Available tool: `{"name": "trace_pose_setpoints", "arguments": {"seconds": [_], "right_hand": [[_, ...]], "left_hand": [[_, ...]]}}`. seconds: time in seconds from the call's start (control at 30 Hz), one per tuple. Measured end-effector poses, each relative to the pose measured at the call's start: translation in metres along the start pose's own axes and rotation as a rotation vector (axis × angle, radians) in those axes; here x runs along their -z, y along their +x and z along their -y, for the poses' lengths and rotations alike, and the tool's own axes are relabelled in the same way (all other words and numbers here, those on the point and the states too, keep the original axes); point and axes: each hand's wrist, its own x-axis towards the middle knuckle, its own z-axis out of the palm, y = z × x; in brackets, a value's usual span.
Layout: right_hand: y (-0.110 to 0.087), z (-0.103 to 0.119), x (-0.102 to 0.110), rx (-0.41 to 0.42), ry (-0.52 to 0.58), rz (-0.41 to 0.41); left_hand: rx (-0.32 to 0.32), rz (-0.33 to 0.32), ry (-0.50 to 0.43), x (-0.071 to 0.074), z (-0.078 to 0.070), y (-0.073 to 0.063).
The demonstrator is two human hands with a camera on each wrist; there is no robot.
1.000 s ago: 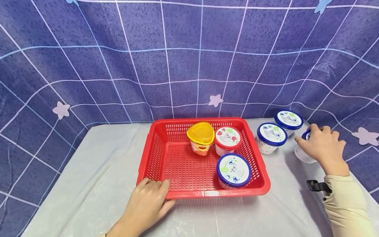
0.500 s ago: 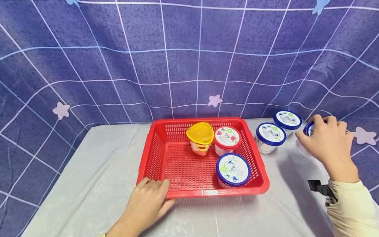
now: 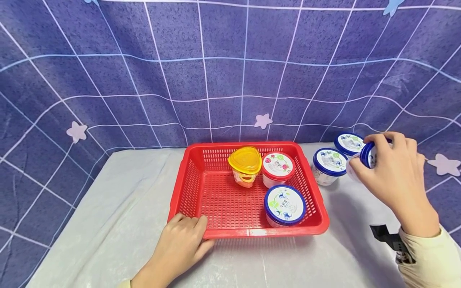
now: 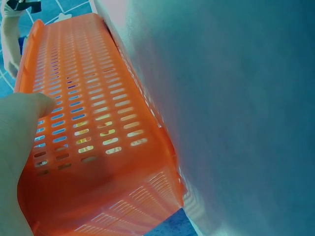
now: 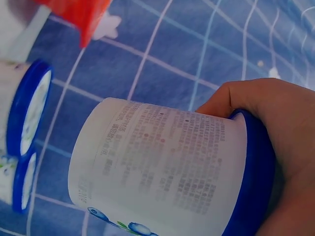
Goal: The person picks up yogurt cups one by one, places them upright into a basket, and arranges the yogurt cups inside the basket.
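My right hand (image 3: 399, 176) grips a white tub with a blue lid (image 5: 162, 162) by its lid end, tilted and raised over the table's right side. Small print covers the tub's side in the right wrist view. My left hand (image 3: 180, 244) holds the front left rim of a red perforated basket (image 3: 248, 233), its thumb outside the wall in the left wrist view. In the basket stand a yellow-lidded cup (image 3: 245, 162), a red-lidded tub (image 3: 278, 166) and a blue-lidded tub (image 3: 285, 205).
Two more blue-lidded tubs stand right of the basket: a nearer tub (image 3: 329, 162) and a farther tub (image 3: 349, 143), partly overlapped by the held one. A grey cloth (image 3: 119, 208) covers the table. Behind it hangs a purple gridded curtain (image 3: 223, 80).
The right hand has lifted the blue-lidded tub off the table and tilted it, bringing it slightly left towards the other tubs. The left hand stays on the basket rim.
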Motion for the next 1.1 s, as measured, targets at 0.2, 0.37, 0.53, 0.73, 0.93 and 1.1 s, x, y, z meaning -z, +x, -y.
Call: {"name": "trace_pose_setpoints", "arguments": {"seconds": [0.2, 0.37, 0.53, 0.73, 0.93, 1.1], "right_hand": [[-0.013, 0.027, 0.011, 0.117, 0.042, -0.112], [-0.022, 0.045, 0.020, 0.176, 0.059, -0.166], [-0.028, 0.058, 0.025, 0.241, 0.079, -0.195], [-0.032, 0.072, 0.023, 0.307, 0.145, -0.228], [-0.034, 0.084, 0.016, 0.377, 0.204, -0.291], [-0.038, 0.094, 0.013, 0.443, 0.253, -0.315]], "left_hand": [[0.004, 0.013, 0.005, -0.001, 0.000, -0.001], [0.006, 0.010, 0.008, -0.001, 0.000, -0.001], [0.005, 0.004, 0.013, -0.001, 0.000, 0.000], [0.007, 0.005, 0.011, 0.000, 0.000, 0.000], [0.011, 0.024, 0.014, 0.001, 0.001, -0.002], [0.005, 0.021, 0.009, 0.000, 0.000, -0.001]]}}
